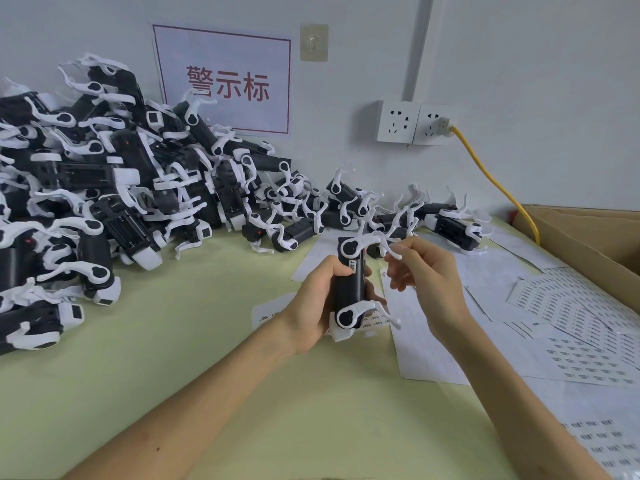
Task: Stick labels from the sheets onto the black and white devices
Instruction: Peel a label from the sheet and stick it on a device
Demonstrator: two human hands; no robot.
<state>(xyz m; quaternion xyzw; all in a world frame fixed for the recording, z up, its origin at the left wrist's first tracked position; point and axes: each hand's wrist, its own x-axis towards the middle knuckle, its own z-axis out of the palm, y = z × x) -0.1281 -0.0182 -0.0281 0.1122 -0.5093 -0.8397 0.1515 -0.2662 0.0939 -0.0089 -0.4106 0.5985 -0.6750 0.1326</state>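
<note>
My left hand [313, 303] grips a black and white device [349, 289] upright above the table's middle. A small white label [352, 266] sits on the device's upper black body, under my left thumb. My right hand [427, 282] hovers just right of the device with its fingers loosely curled, close to the upper white arm; I cannot see anything pinched in it. Label sheets [568, 306] with rows of small printed labels lie on the right side of the table.
A big heap of black and white devices [104, 188] fills the left and back of the green table [173, 358]. A cardboard box [588, 237] stands at the far right. A yellow cable [491, 174] runs from the wall socket. More sheets [602, 445] lie front right.
</note>
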